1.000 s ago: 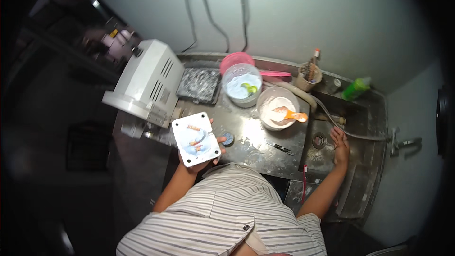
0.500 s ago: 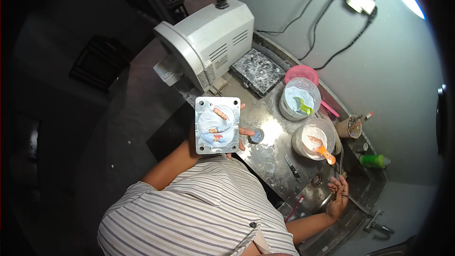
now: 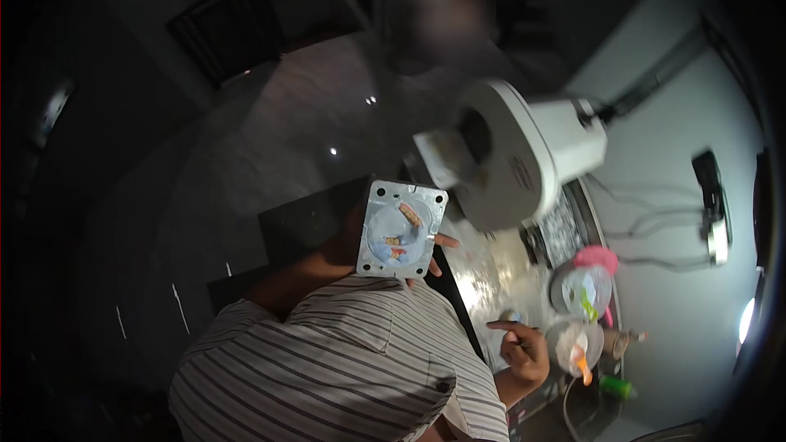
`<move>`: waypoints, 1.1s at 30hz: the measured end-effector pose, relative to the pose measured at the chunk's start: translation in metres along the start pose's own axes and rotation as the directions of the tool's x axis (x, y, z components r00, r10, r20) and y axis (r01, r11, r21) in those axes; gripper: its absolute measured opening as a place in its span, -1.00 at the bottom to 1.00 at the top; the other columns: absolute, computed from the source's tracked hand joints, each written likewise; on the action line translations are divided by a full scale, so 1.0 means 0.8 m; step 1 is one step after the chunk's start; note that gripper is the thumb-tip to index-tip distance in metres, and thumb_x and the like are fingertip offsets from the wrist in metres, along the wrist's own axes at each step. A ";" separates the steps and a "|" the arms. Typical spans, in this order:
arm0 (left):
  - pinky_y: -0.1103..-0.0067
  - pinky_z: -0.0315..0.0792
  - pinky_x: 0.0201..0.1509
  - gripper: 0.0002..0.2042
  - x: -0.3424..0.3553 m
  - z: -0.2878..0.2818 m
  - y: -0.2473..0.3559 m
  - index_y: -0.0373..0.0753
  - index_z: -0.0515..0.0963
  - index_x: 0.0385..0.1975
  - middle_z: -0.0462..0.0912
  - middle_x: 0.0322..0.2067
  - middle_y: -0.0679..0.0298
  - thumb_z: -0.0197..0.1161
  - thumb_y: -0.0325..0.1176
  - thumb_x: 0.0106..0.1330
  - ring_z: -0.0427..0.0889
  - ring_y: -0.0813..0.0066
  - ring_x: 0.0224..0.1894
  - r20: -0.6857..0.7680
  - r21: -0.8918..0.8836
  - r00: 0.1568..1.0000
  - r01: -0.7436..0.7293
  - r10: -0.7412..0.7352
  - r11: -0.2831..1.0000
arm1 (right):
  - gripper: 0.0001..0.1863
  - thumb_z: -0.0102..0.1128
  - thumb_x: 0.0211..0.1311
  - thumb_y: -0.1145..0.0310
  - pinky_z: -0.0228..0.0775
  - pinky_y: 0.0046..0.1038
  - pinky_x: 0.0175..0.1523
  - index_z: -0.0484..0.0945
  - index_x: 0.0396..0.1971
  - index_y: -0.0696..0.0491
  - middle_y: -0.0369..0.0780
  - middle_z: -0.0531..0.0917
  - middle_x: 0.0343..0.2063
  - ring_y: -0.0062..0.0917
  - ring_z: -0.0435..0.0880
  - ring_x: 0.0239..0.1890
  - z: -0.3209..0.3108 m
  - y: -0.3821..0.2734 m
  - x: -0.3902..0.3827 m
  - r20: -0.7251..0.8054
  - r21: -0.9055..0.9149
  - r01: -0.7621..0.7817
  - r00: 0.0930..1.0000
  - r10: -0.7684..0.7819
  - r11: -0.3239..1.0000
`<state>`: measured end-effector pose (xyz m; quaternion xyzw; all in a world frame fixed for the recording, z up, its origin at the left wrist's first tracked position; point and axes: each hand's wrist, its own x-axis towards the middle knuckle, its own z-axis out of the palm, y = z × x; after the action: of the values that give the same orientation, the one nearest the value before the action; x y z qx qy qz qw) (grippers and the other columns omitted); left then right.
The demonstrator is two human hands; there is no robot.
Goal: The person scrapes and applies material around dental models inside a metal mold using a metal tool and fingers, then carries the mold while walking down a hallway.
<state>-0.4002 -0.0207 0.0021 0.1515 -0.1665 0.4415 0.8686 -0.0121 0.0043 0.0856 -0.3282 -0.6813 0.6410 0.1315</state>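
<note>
My left hand (image 3: 443,242) is closed round a square metal denture flask half (image 3: 370,255), with fingertips showing past its right edge. The flask has holes at its corners. Set in its pale plaster (image 3: 407,243) are a toothed pink piece (image 3: 410,215) at the upper right and smaller tooth pieces (image 3: 395,247) lower down. Over the right part of the metal bench (image 3: 483,266), my right hand (image 3: 526,352) is in the air with the index finger stretched out leftward and the others loosely curled. Nothing shows in it.
A blurred white boxy machine (image 3: 565,143) stands at the bench's far end. Two plastic tubs stand along the wall, one with a green scoop (image 3: 588,307), the other with an orange scoop (image 3: 580,364). Beyond are a paper cup (image 3: 617,345) and a green bottle (image 3: 616,387).
My view has swung left, so the bench and machine sit further right. My right hand has come from over the sink toward the bench. The flask stays in my left hand.
</note>
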 end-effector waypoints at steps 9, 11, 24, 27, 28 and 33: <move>-0.37 0.21 0.25 0.04 -0.226 0.018 0.122 0.21 -0.12 0.55 -0.08 0.46 -0.30 0.17 0.50 0.12 0.11 -0.51 0.40 -0.128 0.073 0.765 -0.627 0.631 0.776 | -0.71 0.14 0.45 0.36 0.38 -0.53 -0.24 0.63 0.03 0.18 -0.27 0.63 -0.50 -0.67 0.51 -0.42 0.174 -0.126 0.368 0.499 -0.258 -0.029 0.852 0.159 0.966; -0.38 0.14 0.29 -0.02 -0.271 0.002 0.133 0.20 -0.04 0.53 -0.07 0.46 -0.28 0.11 0.50 0.16 0.08 -0.50 0.42 -0.036 0.157 0.653 -0.744 0.757 0.649 | -0.64 0.14 0.49 0.21 0.17 -0.59 -0.55 0.66 0.00 0.19 -0.39 0.45 -0.77 -0.77 0.36 -0.70 0.192 -0.125 0.431 0.560 -0.250 -0.073 0.802 0.206 0.965; -0.41 0.02 0.35 -0.17 -0.505 0.083 0.273 0.13 0.25 0.44 0.04 0.46 -0.20 -0.16 0.51 0.26 0.04 -0.44 0.45 0.028 0.238 -0.445 -0.867 0.895 -0.438 | -0.55 -0.13 0.53 0.17 0.45 -0.21 -0.18 0.59 0.07 0.19 -0.10 0.67 -0.36 -0.25 0.61 -0.34 0.393 0.066 1.134 0.682 -0.541 0.219 0.680 0.271 0.812; -0.41 0.03 0.34 -0.18 -0.462 0.086 0.300 0.11 0.24 0.44 0.02 0.47 -0.21 -0.17 0.48 0.29 0.04 -0.43 0.45 0.044 0.204 -0.618 -0.763 0.785 -0.613 | -0.51 -0.17 0.54 0.10 0.38 -0.20 0.23 0.59 0.12 0.12 -0.03 0.70 0.02 -0.09 0.60 0.14 0.418 0.136 1.263 0.651 -0.681 0.731 0.577 0.494 0.044; -0.41 0.04 0.34 -0.18 -0.473 0.090 0.312 0.10 0.22 0.45 0.00 0.48 -0.20 -0.17 0.48 0.29 0.04 -0.43 0.45 0.109 0.335 -0.644 -0.693 0.757 -0.638 | -0.48 -0.22 0.56 0.04 0.28 -0.34 0.35 0.62 0.11 0.06 -0.07 0.66 0.12 -0.15 0.50 0.30 0.458 0.125 1.283 0.578 -0.707 0.707 0.576 0.577 0.002; -0.50 -0.07 0.29 -0.21 -0.468 0.128 0.315 0.15 0.28 0.41 -0.05 0.48 -0.23 -0.13 0.48 0.28 0.06 -0.49 0.43 0.074 0.610 -0.867 -0.352 0.493 -0.710 | -0.40 -0.32 0.61 -0.06 0.37 -0.30 0.24 0.65 0.01 0.06 0.03 0.72 -0.12 -0.20 0.63 0.08 0.647 0.029 1.287 0.840 -0.529 0.704 0.358 0.407 0.474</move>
<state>-0.8297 -0.1890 -0.0353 -0.1504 0.1374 0.9638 -0.1723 -1.0882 0.2300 -0.2599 0.1525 -0.8769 0.2461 -0.3837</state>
